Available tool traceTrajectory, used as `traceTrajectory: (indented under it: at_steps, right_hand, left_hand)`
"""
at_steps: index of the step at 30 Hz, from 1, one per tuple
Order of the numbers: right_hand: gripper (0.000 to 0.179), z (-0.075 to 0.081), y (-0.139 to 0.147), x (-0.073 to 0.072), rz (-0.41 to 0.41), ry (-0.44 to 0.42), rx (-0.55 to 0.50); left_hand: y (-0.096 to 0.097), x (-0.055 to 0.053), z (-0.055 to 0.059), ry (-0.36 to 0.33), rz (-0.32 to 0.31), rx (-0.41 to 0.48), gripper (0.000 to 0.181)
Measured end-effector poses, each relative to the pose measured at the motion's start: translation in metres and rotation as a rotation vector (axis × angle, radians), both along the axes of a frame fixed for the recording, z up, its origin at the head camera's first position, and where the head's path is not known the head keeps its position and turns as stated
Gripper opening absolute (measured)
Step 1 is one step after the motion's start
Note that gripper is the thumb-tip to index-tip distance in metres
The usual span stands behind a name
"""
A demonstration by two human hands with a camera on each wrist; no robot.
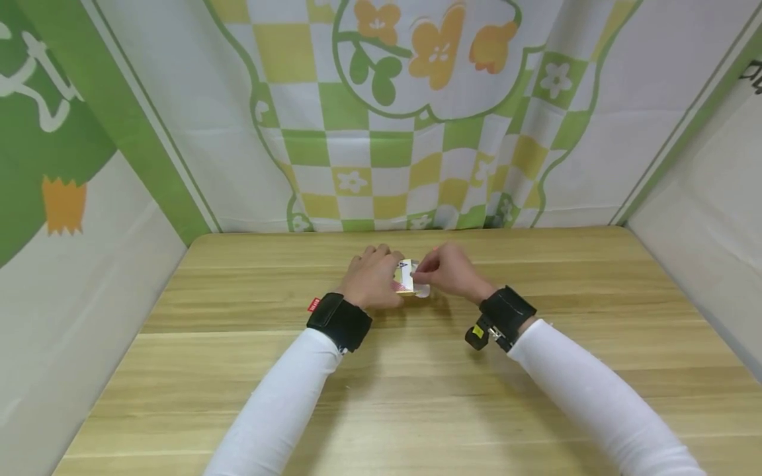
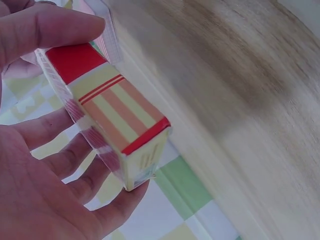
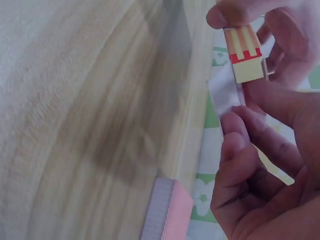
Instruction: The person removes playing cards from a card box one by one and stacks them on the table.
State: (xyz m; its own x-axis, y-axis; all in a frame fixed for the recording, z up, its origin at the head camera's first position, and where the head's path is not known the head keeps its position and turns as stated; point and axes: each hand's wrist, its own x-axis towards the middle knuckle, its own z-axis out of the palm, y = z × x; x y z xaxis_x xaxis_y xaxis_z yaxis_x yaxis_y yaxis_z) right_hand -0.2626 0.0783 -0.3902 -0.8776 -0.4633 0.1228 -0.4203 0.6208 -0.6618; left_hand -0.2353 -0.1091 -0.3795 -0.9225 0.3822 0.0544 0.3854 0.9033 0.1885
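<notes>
Fingers of our left hand (image 1: pixel 372 277) curl round a small printed carton (image 1: pixel 403 281) at the wooden table's (image 1: pixel 417 390) far side; from the head we read "A" there, its inside hidden. At the left wrist, we find the end print too blurred. At the right wrist, our right hand (image 3: pixel 262 175) pinches a white flap (image 3: pixel 226 95); a pink-patterned block (image 3: pixel 176 212) is cut off below.

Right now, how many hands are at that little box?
2: the left hand grips the box; the right hand, on its other side, pinches a white piece.
</notes>
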Motion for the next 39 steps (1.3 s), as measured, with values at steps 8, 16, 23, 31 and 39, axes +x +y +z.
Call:
traceTrajectory:
  at_steps: [8,16,23,31,39]
  right_hand:
    - [0.014,-0.004,-0.003,0.001,-0.061,-0.017,0.002]
    - [0.017,0.003,0.017,0.001,-0.134,-0.173,0.049]
    - [0.044,0.014,0.024,-0.002,-0.023,-0.015,0.216]
    - [0.054,0.02,0.007,-0.001,0.297,0.245,0.375]
    - [0.058,0.022,0.015,-0.004,0.326,0.242,0.412]
  left_hand:
    - [0.0,0.001,-0.001,0.003,-0.005,0.005,0.068]
    - [-0.003,0.001,-0.003,-0.024,0.003,0.008,0.07]
    - [-0.006,-0.001,-0.005,-0.037,0.016,-0.02,0.07]
    - [-0.004,-0.003,-0.005,-0.026,-0.001,-0.042,0.07]
    - [-0.006,-0.003,-0.006,-0.036,0.011,-0.038,0.07]
